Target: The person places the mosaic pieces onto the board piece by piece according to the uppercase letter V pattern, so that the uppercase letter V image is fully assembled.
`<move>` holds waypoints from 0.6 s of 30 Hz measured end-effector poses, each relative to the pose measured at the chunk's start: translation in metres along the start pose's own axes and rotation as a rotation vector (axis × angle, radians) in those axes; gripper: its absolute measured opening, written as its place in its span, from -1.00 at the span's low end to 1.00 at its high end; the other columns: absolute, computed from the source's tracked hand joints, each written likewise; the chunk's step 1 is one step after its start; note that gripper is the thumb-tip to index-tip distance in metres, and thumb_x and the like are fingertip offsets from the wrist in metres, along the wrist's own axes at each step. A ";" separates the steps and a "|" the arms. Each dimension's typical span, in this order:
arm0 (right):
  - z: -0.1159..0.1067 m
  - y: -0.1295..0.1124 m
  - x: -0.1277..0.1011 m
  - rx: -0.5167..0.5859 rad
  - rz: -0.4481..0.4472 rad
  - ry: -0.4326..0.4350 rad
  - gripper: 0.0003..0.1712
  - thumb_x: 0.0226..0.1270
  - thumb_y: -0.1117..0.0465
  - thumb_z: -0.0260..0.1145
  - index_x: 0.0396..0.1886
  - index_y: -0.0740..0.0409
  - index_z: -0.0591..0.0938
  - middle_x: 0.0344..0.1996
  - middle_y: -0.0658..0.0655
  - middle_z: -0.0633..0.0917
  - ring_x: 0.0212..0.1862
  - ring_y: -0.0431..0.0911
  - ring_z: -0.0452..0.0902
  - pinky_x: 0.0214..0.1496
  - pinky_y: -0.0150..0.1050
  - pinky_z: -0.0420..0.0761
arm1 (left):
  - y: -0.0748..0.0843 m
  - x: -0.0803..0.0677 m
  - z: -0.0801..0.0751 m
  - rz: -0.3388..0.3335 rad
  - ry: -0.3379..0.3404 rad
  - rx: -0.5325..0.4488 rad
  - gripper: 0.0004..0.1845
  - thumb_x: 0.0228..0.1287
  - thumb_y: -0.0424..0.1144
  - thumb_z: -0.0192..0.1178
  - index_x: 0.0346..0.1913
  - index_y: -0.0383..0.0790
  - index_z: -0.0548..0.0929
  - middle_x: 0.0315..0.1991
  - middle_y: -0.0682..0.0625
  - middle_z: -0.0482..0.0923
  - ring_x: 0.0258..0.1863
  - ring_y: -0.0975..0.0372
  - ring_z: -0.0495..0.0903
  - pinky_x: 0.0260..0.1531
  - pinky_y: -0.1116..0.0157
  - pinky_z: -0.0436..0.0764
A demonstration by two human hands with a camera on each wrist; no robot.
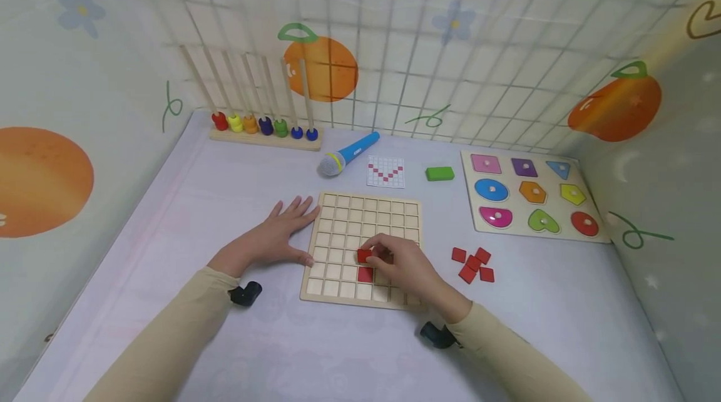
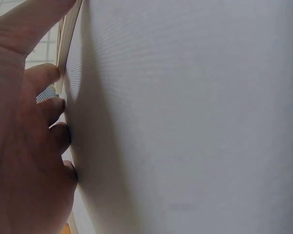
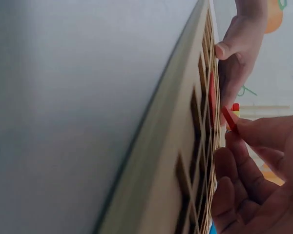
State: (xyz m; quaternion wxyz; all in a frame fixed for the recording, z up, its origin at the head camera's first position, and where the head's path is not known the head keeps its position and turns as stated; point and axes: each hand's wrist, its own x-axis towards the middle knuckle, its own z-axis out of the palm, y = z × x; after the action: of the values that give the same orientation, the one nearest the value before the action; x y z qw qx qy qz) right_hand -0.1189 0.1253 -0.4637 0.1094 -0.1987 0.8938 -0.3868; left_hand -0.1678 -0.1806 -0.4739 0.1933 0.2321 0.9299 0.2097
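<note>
A wooden grid board (image 1: 338,226) lies on the table, with one red square tile (image 1: 365,274) set in a cell near its front edge. Just behind that tile, my right hand (image 1: 402,264) pinches another red square tile (image 1: 363,255) between thumb and fingers. In the right wrist view the pinched tile (image 3: 230,119) is tilted close over the grid. My left hand (image 1: 281,233) lies with fingers spread at the board's left side, its thumb and index finger touching the edge. The left wrist view shows the left fingers (image 2: 51,109) against the table.
Several loose red tiles (image 1: 473,263) lie right of the board. Behind it are a blue toy microphone (image 1: 355,150), a pattern card (image 1: 385,171) and a green block (image 1: 440,173). A shape puzzle (image 1: 526,245) stands right, a peg stacker (image 1: 265,138) back left.
</note>
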 end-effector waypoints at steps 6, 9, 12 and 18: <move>0.008 -0.006 0.004 -0.077 -0.008 -0.010 -0.75 0.37 0.18 0.43 0.02 -0.10 0.71 -0.26 -0.16 0.68 -0.23 -0.24 0.55 -0.12 -0.33 0.67 | -0.001 0.002 0.001 0.002 -0.008 0.007 0.29 -0.02 0.38 0.44 0.65 -0.08 -0.01 0.66 -0.12 -0.29 0.63 -0.04 -0.38 0.54 -0.12 -0.41; 0.011 -0.008 0.007 -0.128 -0.010 -0.012 -0.76 0.37 0.17 0.43 0.01 -0.10 0.72 -0.23 -0.15 0.70 -0.22 -0.24 0.54 -0.12 -0.32 0.65 | -0.001 0.002 0.001 0.005 -0.006 0.006 0.29 -0.02 0.37 0.44 0.65 -0.08 -0.01 0.66 -0.12 -0.29 0.63 -0.04 -0.38 0.54 -0.12 -0.41; 0.014 -0.010 0.011 -0.167 -0.019 -0.013 -0.78 0.37 0.15 0.43 -0.01 -0.12 0.72 -0.26 -0.16 0.69 -0.22 -0.24 0.53 -0.12 -0.32 0.63 | -0.001 0.001 0.000 0.018 0.002 -0.002 0.28 -0.02 0.35 0.46 0.65 -0.11 0.01 0.66 -0.14 -0.27 0.62 -0.07 -0.36 0.54 -0.15 -0.40; 0.018 -0.014 0.016 -0.177 -0.046 -0.025 -0.81 0.36 0.17 0.44 -0.06 -0.10 0.70 -0.24 -0.16 0.69 -0.22 -0.25 0.53 -0.12 -0.31 0.62 | 0.000 0.000 0.000 0.020 0.004 0.005 0.27 0.00 0.34 0.45 0.65 -0.10 0.01 0.66 -0.14 -0.27 0.62 -0.07 -0.35 0.54 -0.16 -0.39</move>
State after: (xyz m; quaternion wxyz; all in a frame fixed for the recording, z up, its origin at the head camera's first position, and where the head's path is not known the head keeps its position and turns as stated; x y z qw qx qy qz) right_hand -0.1235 0.0982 -0.4665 0.0935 -0.2330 0.9183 -0.3060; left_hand -0.1679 -0.1808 -0.4740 0.1889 0.2417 0.9284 0.2098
